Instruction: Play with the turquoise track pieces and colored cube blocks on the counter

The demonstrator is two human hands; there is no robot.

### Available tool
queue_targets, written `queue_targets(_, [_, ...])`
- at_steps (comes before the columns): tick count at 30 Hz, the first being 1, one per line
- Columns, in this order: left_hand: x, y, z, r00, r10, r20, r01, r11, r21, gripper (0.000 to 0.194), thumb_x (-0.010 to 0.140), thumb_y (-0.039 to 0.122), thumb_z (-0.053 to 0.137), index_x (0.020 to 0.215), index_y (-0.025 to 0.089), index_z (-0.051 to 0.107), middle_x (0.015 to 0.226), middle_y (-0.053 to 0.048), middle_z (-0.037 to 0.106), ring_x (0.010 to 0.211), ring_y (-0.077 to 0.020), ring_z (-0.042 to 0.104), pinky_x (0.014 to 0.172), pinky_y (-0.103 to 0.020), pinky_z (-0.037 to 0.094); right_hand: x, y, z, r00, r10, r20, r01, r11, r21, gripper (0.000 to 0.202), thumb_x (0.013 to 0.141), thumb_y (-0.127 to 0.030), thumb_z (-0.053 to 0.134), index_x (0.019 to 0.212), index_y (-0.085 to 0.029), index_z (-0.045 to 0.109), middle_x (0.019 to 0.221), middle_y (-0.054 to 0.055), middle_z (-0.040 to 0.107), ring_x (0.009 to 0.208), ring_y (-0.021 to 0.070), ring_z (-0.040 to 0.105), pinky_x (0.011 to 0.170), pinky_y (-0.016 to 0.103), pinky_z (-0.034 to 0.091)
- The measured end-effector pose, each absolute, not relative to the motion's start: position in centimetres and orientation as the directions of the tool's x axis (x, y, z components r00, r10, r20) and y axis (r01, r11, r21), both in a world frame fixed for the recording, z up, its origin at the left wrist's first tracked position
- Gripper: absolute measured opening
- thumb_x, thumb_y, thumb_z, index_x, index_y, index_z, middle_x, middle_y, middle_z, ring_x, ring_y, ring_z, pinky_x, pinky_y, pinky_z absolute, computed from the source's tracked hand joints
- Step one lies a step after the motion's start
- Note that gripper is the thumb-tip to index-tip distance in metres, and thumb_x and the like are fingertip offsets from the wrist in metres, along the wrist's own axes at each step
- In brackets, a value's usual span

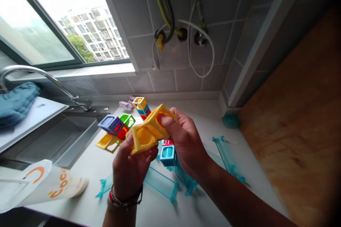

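Head view has the left hand (128,170) pinching the lower yellow windowed block (144,139) between thumb and fingers, while the right hand (185,140) grips the upper yellow windowed block (157,122), the two blocks touching above the white countertop (197,113). Past them stand a small yellow, teal and red block stack (143,109) and a cluster of blue, green, red and yellow blocks (110,124), with a light-blue block (167,156) and translucent teal plastic pieces (161,183) near the hands. Farther left are a lidded drink cup (58,184) with a straw, and the sink (71,131).
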State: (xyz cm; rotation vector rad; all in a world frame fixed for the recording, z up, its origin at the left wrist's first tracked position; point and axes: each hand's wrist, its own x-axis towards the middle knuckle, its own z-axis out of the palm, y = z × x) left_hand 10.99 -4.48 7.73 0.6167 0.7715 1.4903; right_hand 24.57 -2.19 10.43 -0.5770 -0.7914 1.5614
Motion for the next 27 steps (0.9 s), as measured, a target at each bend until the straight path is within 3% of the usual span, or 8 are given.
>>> queue_targets(6, [11.1, -4.1, 8.0, -0.050, 0.987, -0.152, -0.718, 0.070, 0.693, 0.032, 0.080, 0.039, 0.077, 0.106, 0.020, 0.072, 0.101, -0.006, 0.077, 0.080, -0.0232, 0.074, 0.059, -0.028, 0.061, 24.9, -1.8, 10.5, -0.120, 0.991, 0.060, -0.639, -0.031, -0.768, 0.028, 0.085, -0.042, 0.075, 0.076, -0.019, 0.061, 0.069, -0.003, 0.059, 0.063, 0.0124, 0.055, 0.062, 0.025, 0.050])
queue_targets(13, [11.2, -4.3, 8.6, -0.068, 0.996, -0.051, -0.612, -0.001, 0.790, 0.024, 0.089, 0.040, 0.067, 0.105, 0.022, 0.071, 0.094, -0.002, 0.073, 0.068, -0.0138, 0.065, 0.057, -0.023, 0.056, 25.2, -1.3, 10.4, -0.032, 0.993, 0.118, -0.571, 0.078, -0.817, 0.036, 0.085, -0.046, 0.075, 0.064, -0.018, 0.067, 0.092, 0.004, 0.069, 0.079, 0.0158, 0.062, 0.069, 0.025, 0.052])
queue_targets(19, [11.3, -4.2, 8.9, -0.013, 1.000, 0.018, -0.540, -0.022, 0.842, 0.022, 0.091, 0.040, 0.066, 0.100, 0.021, 0.069, 0.080, 0.000, 0.066, 0.059, -0.0108, 0.059, 0.050, -0.019, 0.052, 25.3, -0.9, 10.2, 0.000, 0.993, 0.120, -0.566, 0.099, -0.819, 0.044, 0.082, -0.048, 0.079, 0.056, -0.018, 0.060, 0.080, 0.002, 0.064, 0.070, 0.0136, 0.056, 0.063, 0.024, 0.049])
queue_targets(27, [10.7, -3.9, 8.7, 0.015, 0.995, -0.102, -0.645, 0.088, 0.759, 0.023, 0.092, 0.043, 0.064, 0.101, 0.022, 0.068, 0.089, -0.002, 0.072, 0.060, -0.0116, 0.063, 0.048, -0.019, 0.053, 24.7, -0.5, 9.1, -0.003, 0.992, 0.123, -0.541, 0.102, -0.835, 0.040, 0.088, -0.048, 0.072, 0.062, -0.019, 0.065, 0.076, 0.002, 0.066, 0.068, 0.0135, 0.060, 0.066, 0.026, 0.052])
